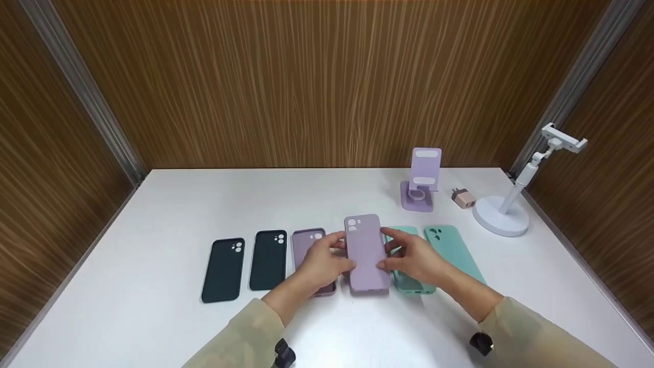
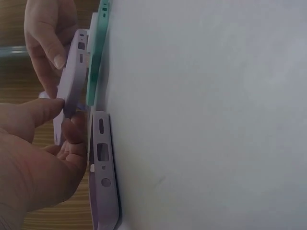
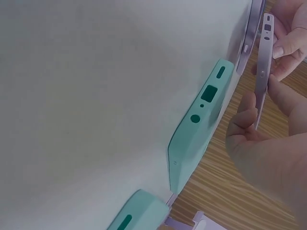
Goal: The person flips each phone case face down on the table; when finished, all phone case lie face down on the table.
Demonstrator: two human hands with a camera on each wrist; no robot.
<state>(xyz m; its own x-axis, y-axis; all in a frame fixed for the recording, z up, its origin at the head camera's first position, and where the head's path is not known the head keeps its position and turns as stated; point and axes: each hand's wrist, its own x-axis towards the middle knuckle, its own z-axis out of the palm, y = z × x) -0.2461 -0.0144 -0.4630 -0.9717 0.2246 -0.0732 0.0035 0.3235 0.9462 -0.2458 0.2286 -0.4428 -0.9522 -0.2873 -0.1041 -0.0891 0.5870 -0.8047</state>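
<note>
A light purple phone case (image 1: 367, 253) is held between both hands just above the table, its back with the camera cutouts facing up. My left hand (image 1: 322, 260) pinches its left edge, thumb on top and fingers below. At its right edge my right hand (image 1: 414, 256) grips the same way. In the left wrist view the case (image 2: 74, 76) is lifted and tilted. Under my left hand lies another purple case (image 1: 309, 245), inner side up. Partly behind my right hand is a green case (image 1: 409, 283); a second green case (image 1: 454, 248) lies farther right, back up.
Two black phone cases (image 1: 223, 270) (image 1: 268, 260) lie at the left of the white table (image 1: 138, 286). At the back right stand a purple phone stand (image 1: 425, 166), a pink charger plug (image 1: 464, 198) and a white stand with a round base (image 1: 503, 220). Wood-grain panels (image 1: 317, 82) enclose the table.
</note>
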